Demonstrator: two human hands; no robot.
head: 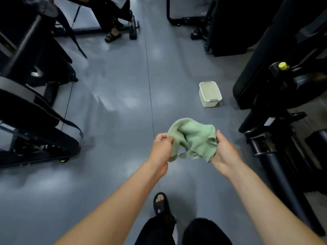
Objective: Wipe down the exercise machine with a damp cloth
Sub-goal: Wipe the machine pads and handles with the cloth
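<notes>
A glossy grey floor [113, 106] with a thin dark seam running down its middle carries a small white plastic tub [210, 94] with grey handle clips, standing open just beside the dark base of the equipment on the right. At the far end of the aisle a seated person's sandalled foot [112, 36] rests on the floor beside a dark bottle [132, 30] standing upright. Near the bottom edge, the wearer's own black sandal [160, 204] and dark trouser legs [184, 232] show against the floor.
</notes>
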